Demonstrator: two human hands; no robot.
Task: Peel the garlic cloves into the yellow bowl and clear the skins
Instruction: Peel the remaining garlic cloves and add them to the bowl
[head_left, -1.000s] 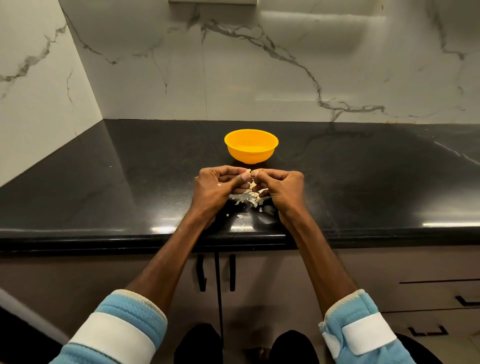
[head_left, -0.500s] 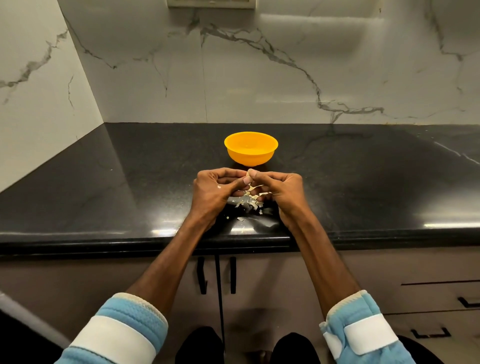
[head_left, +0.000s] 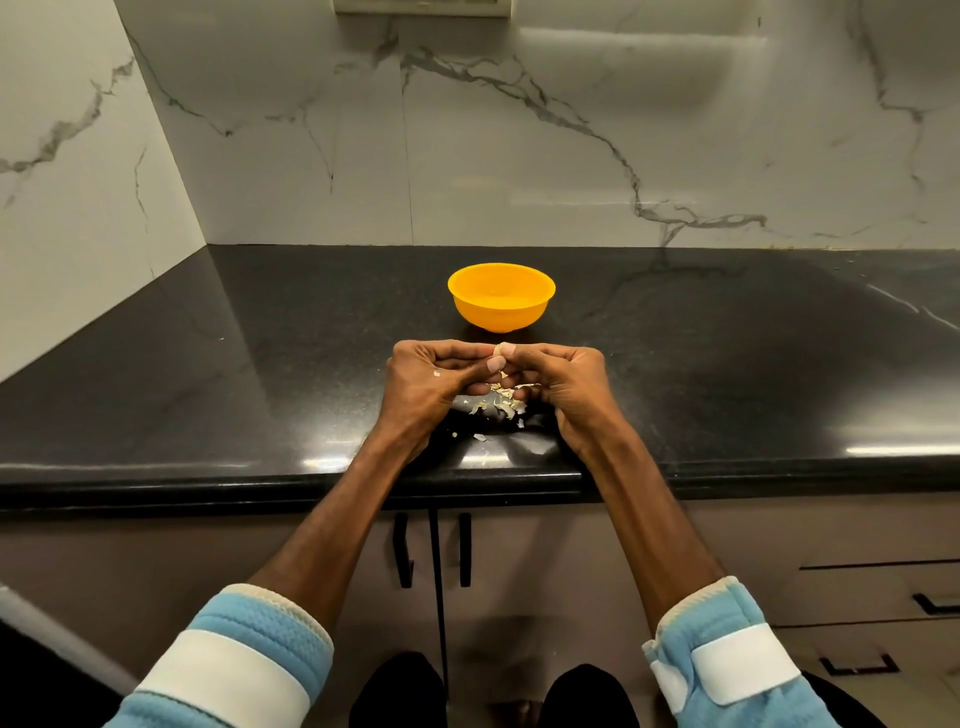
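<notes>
Peeling is the step in hand. Both hands are together just in front of the yellow bowl (head_left: 498, 314), on the side nearest the person. The left hand (head_left: 431, 379) and right hand (head_left: 561, 382) meet at the fingertips, knuckles up, fingers curled in tight. Between them, a small pale garlic clove (head_left: 500, 349) peeks out at the top. It is pinched from both sides and held above the counter (head_left: 260, 364), short of the bowl's rim.

The left thumb and the right forefinger press on the clove. The other fingers (head_left: 467, 387) fold under towards the palms, and I cannot tell if they hold anything more. A flake of skin clings to the back of the left hand.

Below the hands, on the near side of the bowl, lies a loose scatter of papery skins (head_left: 501, 405). A few bits have strayed nearer the counter's front edge. The bowl's bottom is hidden, so no count of cloves inside.

My read is that this clove is partly stripped. The next move calls for a nail under the last skin, then a short reach forward to drop the clove in. Sweeping up the skins comes after that.
</notes>
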